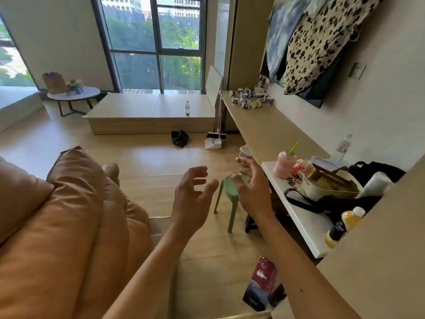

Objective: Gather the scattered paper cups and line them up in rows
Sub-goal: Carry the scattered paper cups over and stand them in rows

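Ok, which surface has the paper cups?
The long wooden shelf on the right wall: paper cups lie scattered at its far end. The nearer white desk holds bottles and bags.

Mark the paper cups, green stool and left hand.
paper cups [251, 98]: head view, a cup in the middle of the scattered cluster.
green stool [227, 188]: head view, left side of the seat.
left hand [190, 199]: head view, palm.
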